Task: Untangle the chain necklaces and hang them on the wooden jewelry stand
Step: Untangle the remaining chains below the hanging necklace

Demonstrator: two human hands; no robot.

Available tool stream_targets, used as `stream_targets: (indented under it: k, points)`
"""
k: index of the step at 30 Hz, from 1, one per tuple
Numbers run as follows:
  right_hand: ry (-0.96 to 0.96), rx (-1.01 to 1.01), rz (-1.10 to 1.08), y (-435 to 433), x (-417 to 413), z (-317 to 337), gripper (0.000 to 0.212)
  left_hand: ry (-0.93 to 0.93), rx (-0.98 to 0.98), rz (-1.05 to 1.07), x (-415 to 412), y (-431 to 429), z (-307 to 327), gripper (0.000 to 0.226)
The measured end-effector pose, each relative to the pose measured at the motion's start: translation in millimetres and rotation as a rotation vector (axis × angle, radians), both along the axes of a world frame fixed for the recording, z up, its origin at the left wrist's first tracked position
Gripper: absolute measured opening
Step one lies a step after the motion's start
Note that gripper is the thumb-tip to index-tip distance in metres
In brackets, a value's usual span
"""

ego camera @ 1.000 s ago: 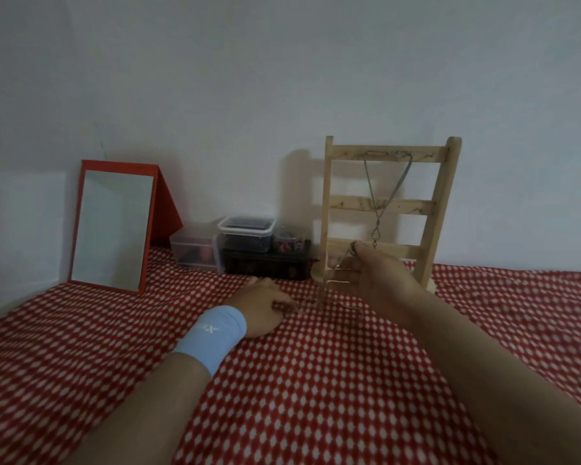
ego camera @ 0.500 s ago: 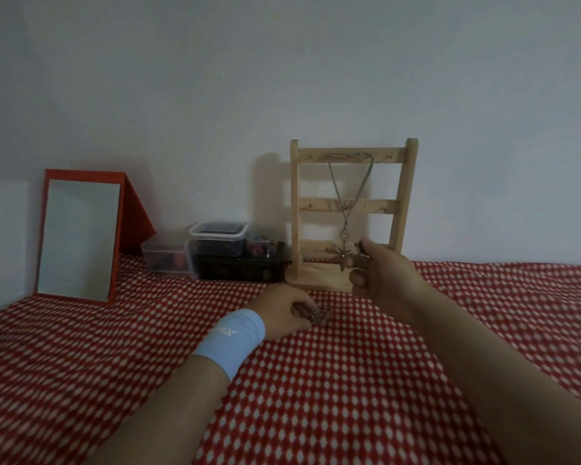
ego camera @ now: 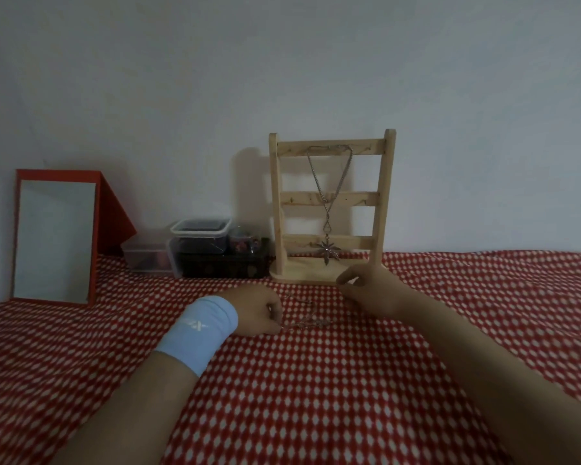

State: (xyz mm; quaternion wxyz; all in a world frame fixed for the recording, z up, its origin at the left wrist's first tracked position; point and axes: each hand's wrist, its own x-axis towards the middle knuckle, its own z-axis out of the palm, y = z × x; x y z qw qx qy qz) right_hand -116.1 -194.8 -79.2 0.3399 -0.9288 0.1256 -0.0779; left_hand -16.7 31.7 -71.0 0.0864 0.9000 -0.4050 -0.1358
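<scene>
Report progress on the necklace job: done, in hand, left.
Done: one star-pendant necklace hangs from the top rail of the wooden jewelry stand. In hand: the left hand pinches a tangled chain lying on the checkered cloth; the right hand hovers close by, fingers curled, its grip unclear. Left: untangle that chain and hang it.

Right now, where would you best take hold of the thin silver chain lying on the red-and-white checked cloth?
Probably pinch the free end of the thin silver chain, from above on the side of the right hand: it lies flat and bunched on the red-checked cloth, with the left hand at its other end.
</scene>
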Motion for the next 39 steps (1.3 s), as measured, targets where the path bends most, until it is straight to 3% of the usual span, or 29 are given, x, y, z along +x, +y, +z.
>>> stream_targets:
  k: [5,8,10,12,19,23,29,31,39]
  points:
    - [0.12,-0.341,0.021,-3,-3,-1,0.018,-0.062,-0.129,-0.026,-11,-21,1,0.021]
    - [0.021,-0.533,0.062,2,-4,-2,0.031,0.009,-0.197,-0.094,-16,-36,-5,0.023]
    - [-0.029,-0.436,0.191,7,-6,-3,0.027,0.008,-0.181,-0.135,-16,-42,-9,0.024]
    - [0.042,-0.368,0.279,14,-7,-3,0.017,-0.024,-0.21,-0.14,-14,-44,-13,0.02]
    - [0.014,-0.18,0.2,9,-4,-13,0.009,-0.094,-0.419,-0.149,-8,-40,-32,0.002]
    - [-0.105,0.129,0.122,6,-7,-17,0.007,0.058,-0.647,-0.09,-6,-42,-32,0.013]
    - [-0.188,0.432,0.035,10,-7,-16,0.007,0.264,-0.804,-0.013,-3,-48,-34,0.023]
    - [-0.204,0.478,0.035,11,-7,-15,0.008,0.322,-0.842,-0.007,-3,-47,-39,0.015]
    - [-0.167,0.458,0.009,15,-4,-17,0.011,0.11,-0.906,0.018,-6,-43,-47,0.013]
